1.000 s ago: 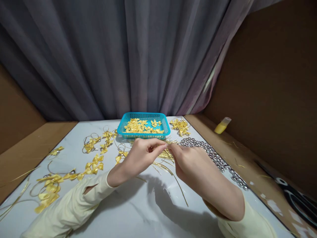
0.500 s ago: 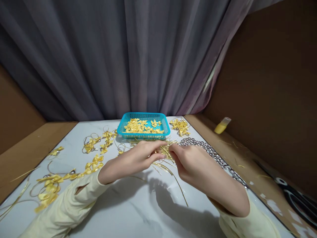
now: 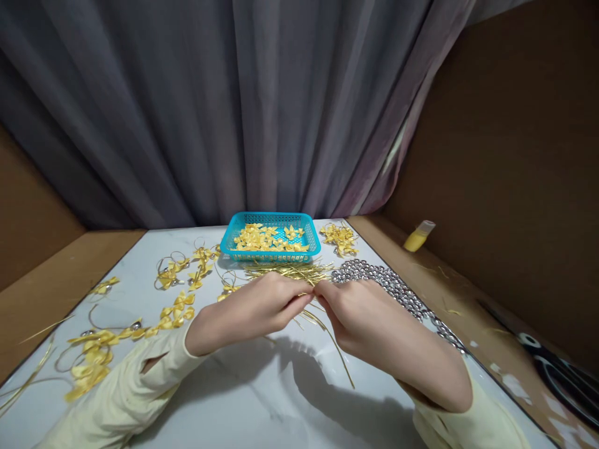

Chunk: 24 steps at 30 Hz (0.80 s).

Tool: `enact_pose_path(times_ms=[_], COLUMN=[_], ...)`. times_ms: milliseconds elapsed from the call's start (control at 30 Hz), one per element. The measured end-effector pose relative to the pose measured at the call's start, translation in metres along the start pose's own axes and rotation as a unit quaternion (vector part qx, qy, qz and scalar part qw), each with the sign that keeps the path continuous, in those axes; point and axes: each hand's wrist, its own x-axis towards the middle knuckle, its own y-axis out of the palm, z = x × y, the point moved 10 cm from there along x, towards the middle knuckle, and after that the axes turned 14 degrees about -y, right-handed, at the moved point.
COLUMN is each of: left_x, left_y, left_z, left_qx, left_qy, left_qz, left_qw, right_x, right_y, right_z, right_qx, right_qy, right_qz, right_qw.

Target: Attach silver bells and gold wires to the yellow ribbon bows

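Observation:
My left hand (image 3: 266,304) and my right hand (image 3: 360,310) meet fingertip to fingertip over the middle of the white table. Both are closed in a pinch. Whatever lies between the fingertips is hidden or too small to make out. Just beyond them a pile of gold cords (image 3: 290,270) is spread, and a few longer strands (image 3: 334,343) trail toward me under the right hand. Beside the right hand lies a heap of small silver bells or beads (image 3: 374,274). Yellow ribbon bows (image 3: 178,310) with gold loops are scattered left of my left hand.
A turquoise basket (image 3: 270,256) of yellow bows stands at the back. Another cluster of bows (image 3: 339,237) lies right of it. On the brown surface at right are a small yellow bottle (image 3: 416,238), black-handled scissors (image 3: 561,380) and white scraps (image 3: 517,386). A grey curtain (image 3: 262,106) hangs behind.
My hands have come together from slightly apart, and their fingertips now touch. The left hand has closed its finger and thumb and dropped a little closer to me.

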Motion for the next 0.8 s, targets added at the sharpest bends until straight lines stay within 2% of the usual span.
enact_pose_path(times_ms=[233, 500, 800], left_x=[0.000, 0.003, 0.003], left_y=[0.000, -0.009, -0.013], left_z=[0.002, 0.006, 0.005], left_qx=[-0.018, -0.059, -0.080], left_qy=[-0.004, -0.014, -0.034], left_qz=[0.001, -0.025, -0.022], left_qw=[1.000, 0.998, 0.996], right_x=[0.000, -0.006, -0.001], right_y=[-0.003, -0.009, -0.005], right_z=[-0.001, -0.021, -0.013], right_qx=[-0.001, 0.017, 0.047], right_qy=[-0.004, 0.030, -0.013], right_qz=[-0.015, -0.019, -0.039], right_qw=[1.000, 0.999, 0.998])
